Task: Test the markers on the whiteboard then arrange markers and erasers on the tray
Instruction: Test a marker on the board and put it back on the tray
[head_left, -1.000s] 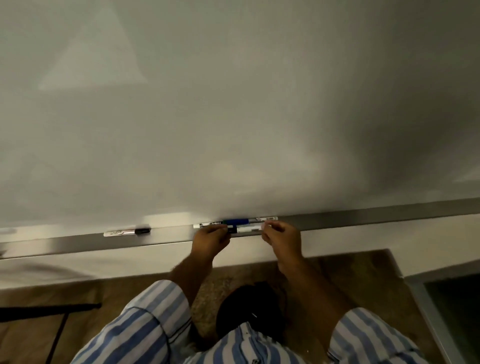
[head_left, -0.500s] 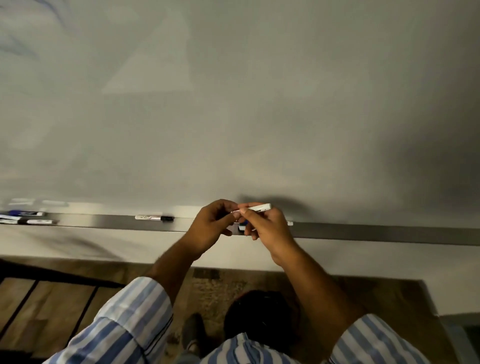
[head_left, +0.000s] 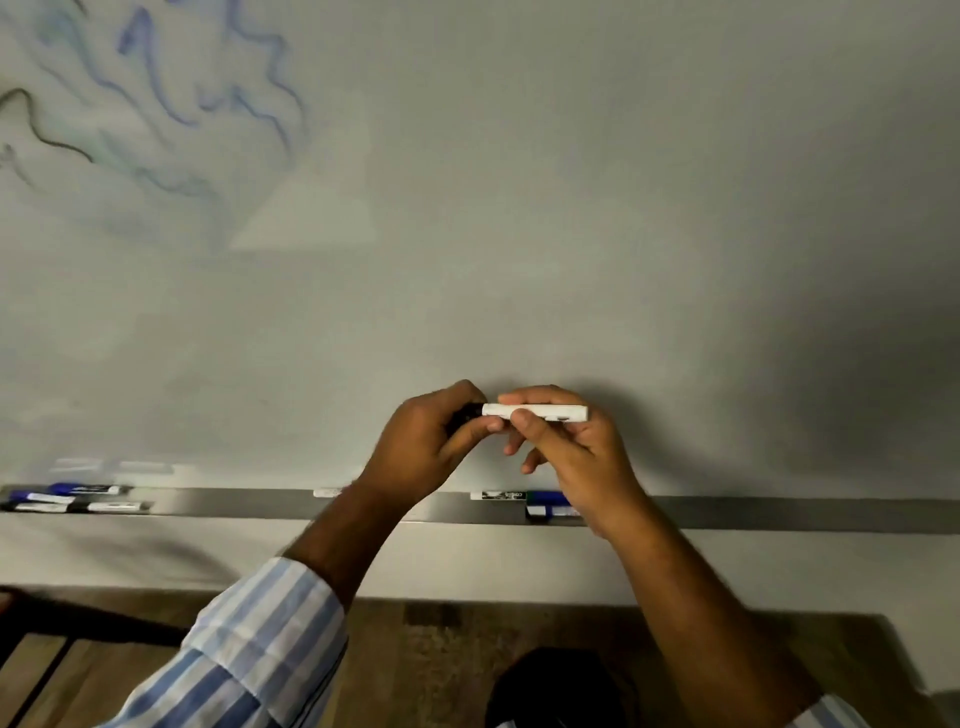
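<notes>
The right hand's (head_left: 566, 447) fingers (head_left: 524, 415) pinch the white marker (head_left: 535, 412) barrel, held level before the whiteboard (head_left: 519, 208). The left hand's (head_left: 426, 441) fingers curl round its dark cap (head_left: 465, 413). Below the fingers, more markers (head_left: 524, 496) lie on the tray (head_left: 779, 514).
</notes>
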